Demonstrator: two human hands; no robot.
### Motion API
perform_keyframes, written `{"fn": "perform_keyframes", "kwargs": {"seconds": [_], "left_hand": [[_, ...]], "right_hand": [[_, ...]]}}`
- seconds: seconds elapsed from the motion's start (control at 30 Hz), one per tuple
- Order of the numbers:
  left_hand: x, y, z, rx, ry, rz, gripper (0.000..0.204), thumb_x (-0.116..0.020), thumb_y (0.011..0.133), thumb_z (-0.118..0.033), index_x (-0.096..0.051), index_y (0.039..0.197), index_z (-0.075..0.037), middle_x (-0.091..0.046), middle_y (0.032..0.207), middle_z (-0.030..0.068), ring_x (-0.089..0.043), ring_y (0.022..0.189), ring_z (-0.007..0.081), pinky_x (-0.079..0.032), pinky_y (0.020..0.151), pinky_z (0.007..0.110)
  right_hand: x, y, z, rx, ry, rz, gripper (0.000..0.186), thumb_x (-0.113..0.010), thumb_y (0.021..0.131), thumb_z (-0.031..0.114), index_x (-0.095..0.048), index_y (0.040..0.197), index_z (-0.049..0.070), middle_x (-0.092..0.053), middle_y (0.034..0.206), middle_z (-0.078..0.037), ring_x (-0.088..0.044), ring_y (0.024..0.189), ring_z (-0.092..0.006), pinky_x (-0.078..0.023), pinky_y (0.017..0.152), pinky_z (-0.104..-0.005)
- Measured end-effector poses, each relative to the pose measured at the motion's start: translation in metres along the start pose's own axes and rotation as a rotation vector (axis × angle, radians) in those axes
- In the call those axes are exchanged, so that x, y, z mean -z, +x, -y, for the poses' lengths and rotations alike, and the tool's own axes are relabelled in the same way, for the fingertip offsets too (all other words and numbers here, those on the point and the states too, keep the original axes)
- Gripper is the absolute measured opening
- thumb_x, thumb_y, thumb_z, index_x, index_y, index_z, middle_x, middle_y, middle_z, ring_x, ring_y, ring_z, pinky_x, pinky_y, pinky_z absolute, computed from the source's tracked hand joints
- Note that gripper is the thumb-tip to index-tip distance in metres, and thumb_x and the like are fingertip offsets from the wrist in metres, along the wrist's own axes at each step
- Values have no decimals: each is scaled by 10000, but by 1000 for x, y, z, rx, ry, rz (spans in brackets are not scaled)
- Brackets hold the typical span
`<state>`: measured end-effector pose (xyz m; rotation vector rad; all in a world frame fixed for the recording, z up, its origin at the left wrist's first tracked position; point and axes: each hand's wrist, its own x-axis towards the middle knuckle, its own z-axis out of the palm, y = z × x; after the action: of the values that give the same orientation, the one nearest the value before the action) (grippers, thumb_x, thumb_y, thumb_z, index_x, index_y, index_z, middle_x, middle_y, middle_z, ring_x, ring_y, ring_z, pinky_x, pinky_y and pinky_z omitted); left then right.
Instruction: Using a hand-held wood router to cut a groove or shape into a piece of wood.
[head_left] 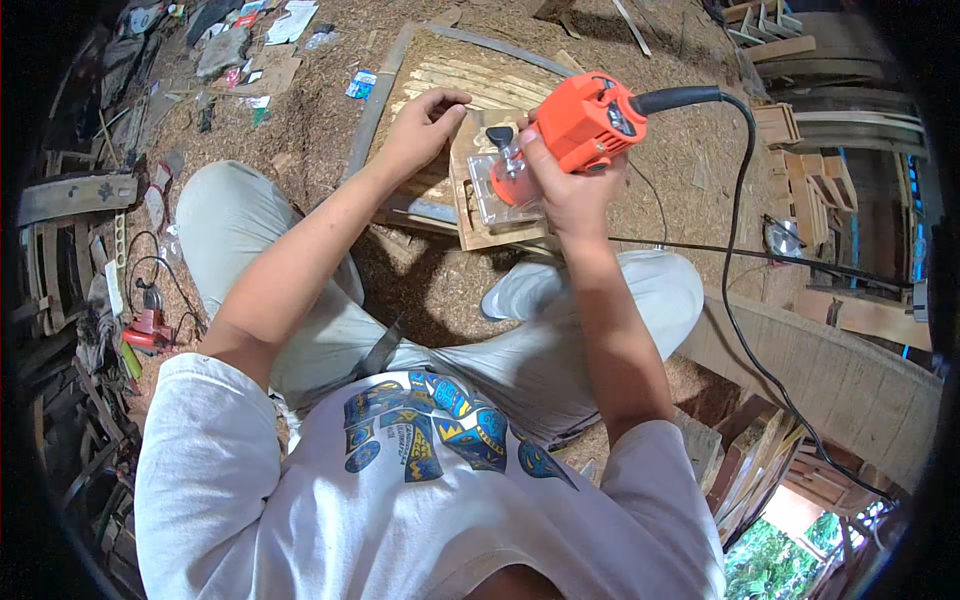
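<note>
My right hand [578, 185] grips an orange power router [590, 120] with a black knob, clear base [483, 190] and black cord [742, 190]. Its base rests on a light wooden board [475, 238] with cut shapes, partly hidden beneath the tool. At the board's upper left corner, my left hand [425, 130] has curled fingers and thumb closed on the edge. Under the board lie wooden slats [450, 75] within a greyish frame [383, 90].
Around my bent legs is sawdust-covered ground [280, 120] with litter and a stone [222, 52]. A red tool [147, 337] with cords lies at left. Wood pieces [810, 185] are piled right, a thick beam [820, 370] lies lower right, and a dark bar [760, 255] crosses beyond my right knee.
</note>
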<state>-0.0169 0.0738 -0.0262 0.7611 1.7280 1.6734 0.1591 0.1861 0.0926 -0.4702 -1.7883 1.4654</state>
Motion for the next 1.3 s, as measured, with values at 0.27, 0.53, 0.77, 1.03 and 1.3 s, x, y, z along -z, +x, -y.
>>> {"fn": "perform_keyframes", "kwargs": {"seconds": [0.27, 0.53, 0.77, 1.03, 1.3], "left_hand": [[15, 2, 0, 18, 55, 83, 331, -695, 1040, -261, -738, 1256, -14, -759, 1136, 60, -664, 1044, 111, -528, 932, 301], [22, 5, 5, 36, 92, 138, 383, -715, 1033, -305, -747, 1285, -18, -782, 1113, 55, -680, 1010, 93, -546, 906, 294], [23, 5, 22, -60, 24, 156, 424, -721, 999, -373, -763, 1265, -46, -802, 1116, 143, -747, 1019, 205, -566, 945, 352], [17, 7, 20, -103, 18, 123, 447, -678, 1039, -348, -712, 1361, -40, -769, 1262, 138, -704, 1183, 211, -520, 1060, 360], [25, 6, 12, -74, 158, 219, 410, -684, 1025, -377, -751, 1323, -104, -775, 1257, 133, -721, 1160, 220, -524, 1050, 367]], "right_hand": [[-21, -17, -8, 59, -85, 38, 464, -833, 839, -35, -578, 1226, -12, -740, 1059, -117, -759, 965, -210, -623, 905, -367], [-28, -25, -9, -47, -27, 43, 560, -869, 798, -6, -555, 1262, 1, -710, 1102, -95, -722, 959, -182, -609, 854, -339], [-33, -31, -12, -30, -52, 78, 544, -848, 804, -37, -563, 1266, -16, -728, 1109, -103, -726, 970, -184, -608, 884, -337], [-31, -34, -19, 26, -27, 14, 497, -821, 837, -42, -569, 1264, -7, -724, 1094, -126, -718, 1029, -218, -583, 959, -378], [-24, -32, -21, 25, -32, 38, 435, -796, 868, -18, -578, 1244, -4, -716, 1087, -119, -716, 1025, -232, -578, 960, -391]]}}
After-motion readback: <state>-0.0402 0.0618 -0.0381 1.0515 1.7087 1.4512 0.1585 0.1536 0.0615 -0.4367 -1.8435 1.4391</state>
